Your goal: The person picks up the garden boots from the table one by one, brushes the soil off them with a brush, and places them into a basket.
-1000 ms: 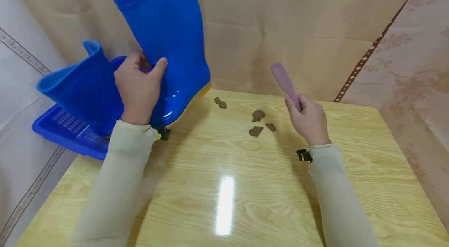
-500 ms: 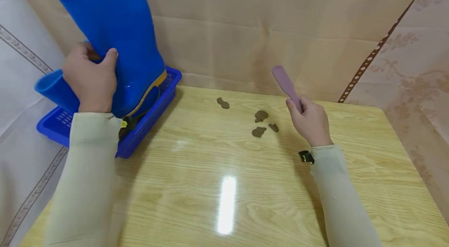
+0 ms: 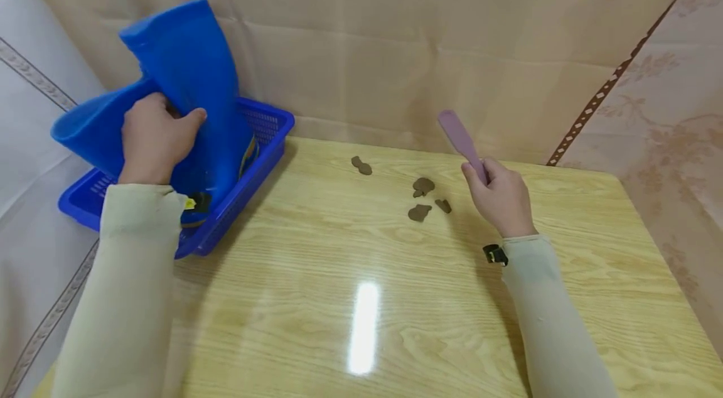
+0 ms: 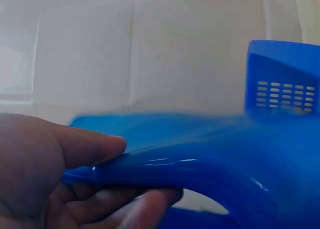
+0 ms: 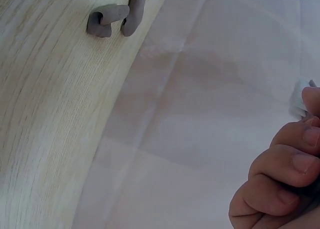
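Note:
My left hand (image 3: 158, 137) grips a blue rain boot (image 3: 194, 65) with a yellow-edged sole, standing in a blue plastic basket (image 3: 271, 118) at the table's left. In the left wrist view the thumb lies over the boot's blue rubber (image 4: 200, 154) and the fingers are beneath. A second blue rain boot (image 3: 93, 125) leans left in the same basket, partly behind the hand. My right hand (image 3: 503, 197) holds a flat purple scraper (image 3: 459, 134) by its handle, blade up, above the table. Several brown clay-like lumps (image 3: 420, 213) lie to its left.
The wood-grain table (image 3: 316, 297) ends at a beige curtain (image 3: 384, 40) behind. A two-lobed brown lump (image 3: 361, 166) lies near the back edge. Patterned cloth (image 3: 672, 109) hangs at the right, white cloth (image 3: 34, 134) at the left.
The left hand has carried the boot leftward and then down into the basket beside the other boot. The right hand with the scraper has hardly moved.

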`<control>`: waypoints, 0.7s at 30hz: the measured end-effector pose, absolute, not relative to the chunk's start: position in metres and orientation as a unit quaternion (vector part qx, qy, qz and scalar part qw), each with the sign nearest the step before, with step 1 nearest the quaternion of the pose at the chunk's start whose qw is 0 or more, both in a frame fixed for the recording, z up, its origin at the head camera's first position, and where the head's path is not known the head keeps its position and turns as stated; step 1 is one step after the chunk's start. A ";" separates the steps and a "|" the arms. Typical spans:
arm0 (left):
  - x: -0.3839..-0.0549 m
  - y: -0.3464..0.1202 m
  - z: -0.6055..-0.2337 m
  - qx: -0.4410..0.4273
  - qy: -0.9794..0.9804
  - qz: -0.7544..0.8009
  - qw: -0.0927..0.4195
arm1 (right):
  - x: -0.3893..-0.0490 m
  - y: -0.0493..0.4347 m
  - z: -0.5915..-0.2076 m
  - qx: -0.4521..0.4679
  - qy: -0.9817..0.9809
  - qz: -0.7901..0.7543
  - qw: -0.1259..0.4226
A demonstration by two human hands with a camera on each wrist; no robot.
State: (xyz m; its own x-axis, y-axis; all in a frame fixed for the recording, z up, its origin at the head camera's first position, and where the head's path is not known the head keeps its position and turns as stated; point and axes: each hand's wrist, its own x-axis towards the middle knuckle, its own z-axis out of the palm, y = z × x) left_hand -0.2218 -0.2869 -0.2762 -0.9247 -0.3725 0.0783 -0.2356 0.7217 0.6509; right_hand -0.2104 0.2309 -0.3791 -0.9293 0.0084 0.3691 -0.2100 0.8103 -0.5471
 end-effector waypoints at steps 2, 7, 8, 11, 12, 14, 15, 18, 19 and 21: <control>-0.219 -0.283 -0.277 0.157 -0.921 -0.339 0.108 | -0.210 0.231 -0.380 0.054 -0.934 0.304 0.179; -0.216 -0.288 -0.280 0.163 -0.926 -0.328 0.089 | -0.211 0.229 -0.381 0.062 -0.935 0.303 0.176; -0.218 -0.289 -0.279 0.164 -0.931 -0.318 0.077 | -0.211 0.230 -0.382 0.062 -0.935 0.301 0.177; -0.222 -0.292 -0.276 0.163 -0.944 -0.287 0.022 | -0.211 0.232 -0.381 0.061 -0.936 0.299 0.174; -0.222 -0.292 -0.275 0.162 -0.945 -0.285 0.006 | -0.210 0.232 -0.381 0.061 -0.937 0.298 0.172; -0.222 -0.291 -0.273 0.163 -0.946 -0.280 -0.016 | -0.209 0.234 -0.380 0.058 -0.938 0.299 0.167; -0.222 -0.290 -0.273 0.162 -0.946 -0.279 -0.023 | -0.209 0.234 -0.379 0.058 -0.938 0.300 0.166; -0.218 -0.283 -0.278 0.151 -0.948 -0.280 -0.020 | -0.208 0.235 -0.377 0.059 -0.939 0.298 0.163; -0.217 -0.281 -0.281 0.150 -0.948 -0.280 -0.012 | -0.209 0.235 -0.377 0.059 -0.939 0.298 0.162; -0.214 -0.278 -0.287 0.148 -0.949 -0.277 0.005 | -0.209 0.235 -0.377 0.063 -0.939 0.299 0.161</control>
